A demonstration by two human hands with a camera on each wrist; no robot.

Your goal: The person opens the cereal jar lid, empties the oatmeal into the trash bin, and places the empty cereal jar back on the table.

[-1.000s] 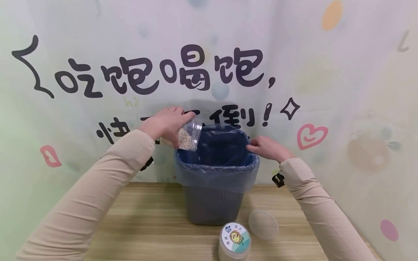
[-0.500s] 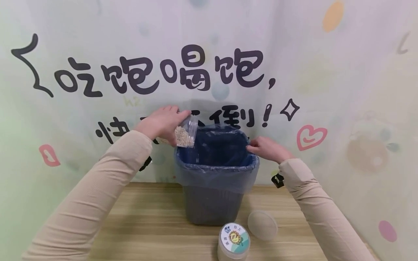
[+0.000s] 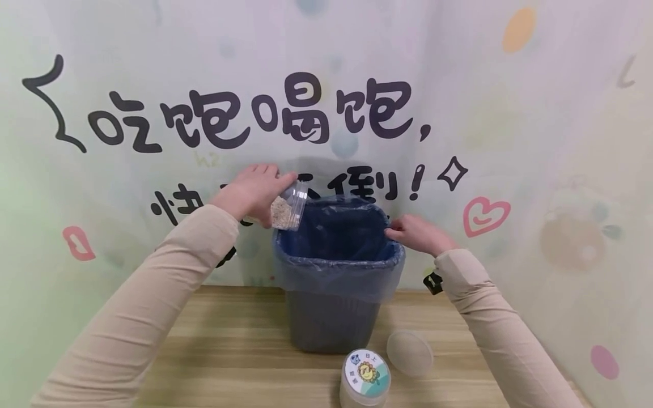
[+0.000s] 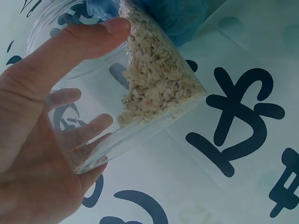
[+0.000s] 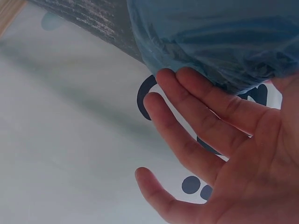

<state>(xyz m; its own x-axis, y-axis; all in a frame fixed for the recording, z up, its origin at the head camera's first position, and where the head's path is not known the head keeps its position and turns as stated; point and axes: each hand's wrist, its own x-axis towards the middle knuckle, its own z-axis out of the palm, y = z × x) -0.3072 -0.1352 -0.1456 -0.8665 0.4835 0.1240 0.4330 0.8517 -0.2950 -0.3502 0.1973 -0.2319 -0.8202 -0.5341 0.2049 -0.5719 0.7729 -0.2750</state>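
Note:
My left hand (image 3: 255, 190) grips a clear plastic jar (image 4: 100, 65) tipped sideways over the left side of a bin. Pale oat flakes (image 4: 154, 74) lie heaped against the jar's lower side; its mouth faces the bin's opening. The dark trash bin (image 3: 334, 320) stands upright, lined with a translucent blue bag (image 3: 339, 277) folded over its rim. My right hand (image 3: 418, 231) holds the bin's right rim through the bag. In the right wrist view, its fingers (image 5: 187, 107) lie along the outside and the thumb is mostly hidden behind the bag.
A second jar (image 3: 363, 396) with a sunflower label on its lid stands in front of the bin. A clear round lid (image 3: 410, 352) lies to its right on the wooden table (image 3: 229, 345). A printed cloth backdrop (image 3: 326, 45) rises close behind the bin.
My left hand has drawn the tilted jar slightly to the left, and the oat flakes in it have shifted. My right hand keeps its place on the bin's rim.

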